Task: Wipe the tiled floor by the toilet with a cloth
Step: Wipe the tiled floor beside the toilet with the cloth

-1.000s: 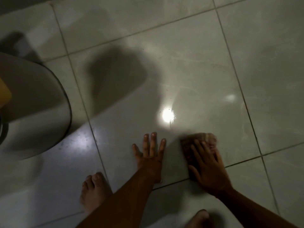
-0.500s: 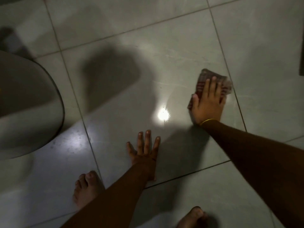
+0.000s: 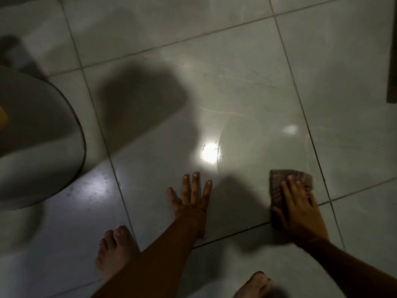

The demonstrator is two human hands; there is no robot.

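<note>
A folded brown cloth (image 3: 279, 181) lies on the glossy grey tiled floor (image 3: 236, 87) at the lower right, close to a grout line. My right hand (image 3: 300, 209) presses flat on the cloth, fingers spread over it. My left hand (image 3: 191, 196) rests palm-down on the tile to the left of it, fingers apart, holding nothing. The toilet (image 3: 36, 143) curves into view at the left edge, well away from the cloth.
My bare left foot (image 3: 113, 248) stands on the tile below the toilet, and the toes of my right foot (image 3: 255, 284) show at the bottom edge. A lamp's bright reflection (image 3: 209, 152) glares mid-floor. A dark edge (image 3: 392, 61) borders the right side.
My right hand has pulled the cloth back toward me, from far up the tile down to the grout line. The left hand has stayed planted.
</note>
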